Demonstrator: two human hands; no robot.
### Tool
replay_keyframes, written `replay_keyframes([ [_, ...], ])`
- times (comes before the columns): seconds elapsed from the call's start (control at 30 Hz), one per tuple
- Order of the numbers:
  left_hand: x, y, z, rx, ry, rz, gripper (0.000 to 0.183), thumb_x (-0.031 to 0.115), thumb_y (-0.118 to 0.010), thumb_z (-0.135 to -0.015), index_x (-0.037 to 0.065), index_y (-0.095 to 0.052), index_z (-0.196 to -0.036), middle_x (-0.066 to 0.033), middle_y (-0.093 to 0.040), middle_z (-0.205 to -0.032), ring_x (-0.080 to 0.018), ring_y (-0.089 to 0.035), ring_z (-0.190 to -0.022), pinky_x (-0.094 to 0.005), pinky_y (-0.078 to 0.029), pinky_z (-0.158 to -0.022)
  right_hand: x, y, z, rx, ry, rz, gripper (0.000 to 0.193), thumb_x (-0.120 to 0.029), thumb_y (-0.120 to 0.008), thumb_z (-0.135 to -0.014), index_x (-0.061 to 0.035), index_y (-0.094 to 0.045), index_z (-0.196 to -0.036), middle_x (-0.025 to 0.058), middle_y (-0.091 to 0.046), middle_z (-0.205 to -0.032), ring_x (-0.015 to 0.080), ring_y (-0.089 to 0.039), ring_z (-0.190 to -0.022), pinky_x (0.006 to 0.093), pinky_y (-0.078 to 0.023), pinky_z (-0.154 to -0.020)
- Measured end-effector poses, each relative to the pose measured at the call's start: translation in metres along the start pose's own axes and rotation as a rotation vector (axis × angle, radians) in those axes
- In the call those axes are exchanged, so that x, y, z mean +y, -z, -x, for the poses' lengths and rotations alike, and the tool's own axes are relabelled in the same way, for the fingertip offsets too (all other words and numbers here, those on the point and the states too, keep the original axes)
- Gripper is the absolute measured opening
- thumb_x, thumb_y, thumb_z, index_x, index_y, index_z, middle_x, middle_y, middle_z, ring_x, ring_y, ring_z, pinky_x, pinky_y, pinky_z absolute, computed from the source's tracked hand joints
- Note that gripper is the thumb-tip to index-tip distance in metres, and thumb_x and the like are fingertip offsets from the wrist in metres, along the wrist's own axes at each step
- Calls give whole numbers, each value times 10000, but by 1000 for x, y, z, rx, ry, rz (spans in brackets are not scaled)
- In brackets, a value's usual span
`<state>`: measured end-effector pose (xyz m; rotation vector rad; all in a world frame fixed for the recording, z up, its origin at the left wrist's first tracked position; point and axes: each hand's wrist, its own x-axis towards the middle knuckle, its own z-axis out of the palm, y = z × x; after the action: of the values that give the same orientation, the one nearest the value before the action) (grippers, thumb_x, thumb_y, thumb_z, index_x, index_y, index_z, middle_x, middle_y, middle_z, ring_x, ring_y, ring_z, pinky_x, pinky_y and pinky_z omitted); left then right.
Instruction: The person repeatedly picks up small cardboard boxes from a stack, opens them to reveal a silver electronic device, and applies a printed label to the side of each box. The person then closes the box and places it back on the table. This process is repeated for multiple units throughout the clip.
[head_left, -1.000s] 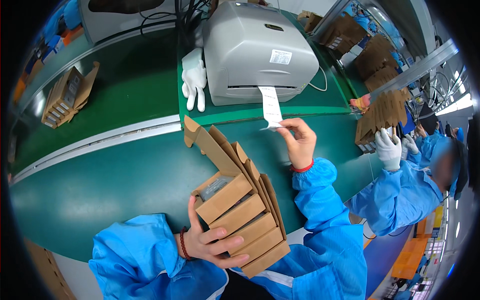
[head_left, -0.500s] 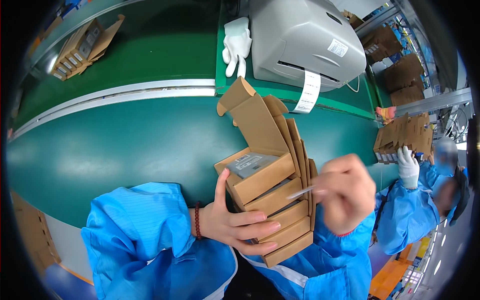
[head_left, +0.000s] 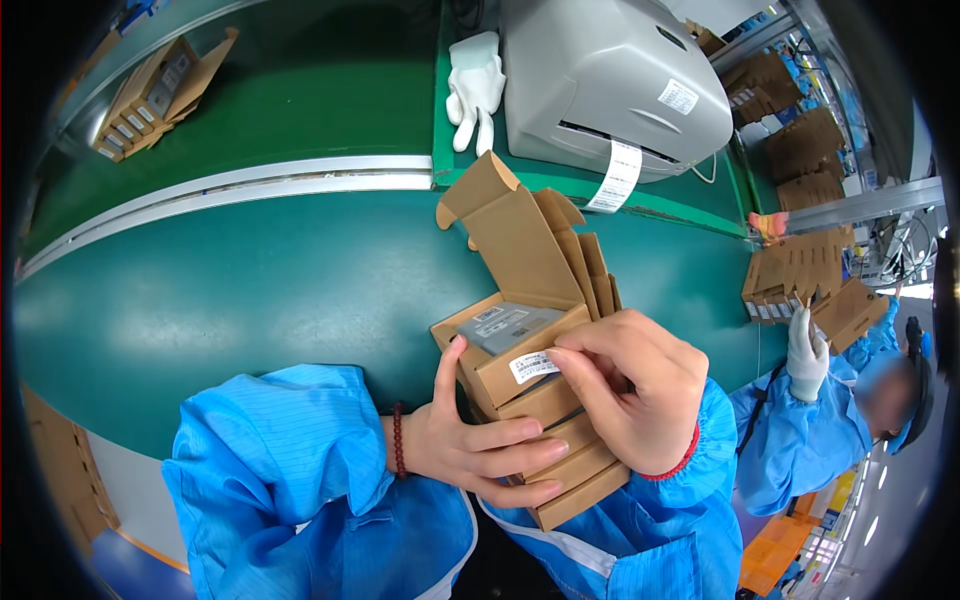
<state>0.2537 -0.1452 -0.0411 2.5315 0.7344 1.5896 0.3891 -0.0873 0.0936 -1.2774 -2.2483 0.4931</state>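
Left grip (head_left: pixel 450 445) wide, right grip (head_left: pixel 643 395) pinched

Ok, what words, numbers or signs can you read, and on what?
None readable. Marks too small or blurred:
White label at the right hand
Grey item in the open box
Strip from the printer
Printer's sticker
Far-left boxes
Far-right boxes
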Motion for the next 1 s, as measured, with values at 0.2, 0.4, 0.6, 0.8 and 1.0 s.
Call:
replay_keyframes([
  [0.2,-3,1,-1,9,0,-8,312,293,-499,-827,371,-394,-1111,85,-407,-1184,-97,-338,-1133,-729,-232,-822,-2,-4,-4,2,35,73,97,10,-650,-665,-14,-580,-728,84,-555,-649,191,-534,-490,258,-423,-434],
  [0.4,-4,1,-1,13,2,-3,301,299,-495,-825,382,-403,-1100,85,-409,-1175,-104,-344,-1126,-721,-242,-817,0,-3,-5,-46,47,96,77,-23,-620,-700,-19,-551,-734,91,-545,-687,264,-558,-539,314,-469,-462],
  [0.6,-5,3,0,1,-1,-7,300,301,-496,-823,389,-405,-1095,83,-408,-1177,-110,-344,-1128,-714,-250,-811,1,-5,-5,-34,64,75,78,-20,-617,-698,-18,-551,-740,92,-547,-692,265,-556,-536,317,-470,-466],
  [0.8,-9,3,2,-3,-8,-11,299,311,-494,-823,397,-404,-1094,78,-409,-1177,-120,-334,-1139,-713,-236,-823,4,-7,-6,-45,113,130,85,-70,-602,-707,-41,-542,-759,75,-531,-688,245,-556,-526,306,-468,-459],
  [1.0,-9,3,1,-4,-9,-7,290,318,-495,-822,397,-414,-1089,75,-408,-1176,-127,-326,-1146,-716,-214,-838,-6,-3,-11,-65,40,434,197,-208,-654,-664,-90,-510,-731,32,-470,-628,205,-533,-485,296,-420,-401],
])
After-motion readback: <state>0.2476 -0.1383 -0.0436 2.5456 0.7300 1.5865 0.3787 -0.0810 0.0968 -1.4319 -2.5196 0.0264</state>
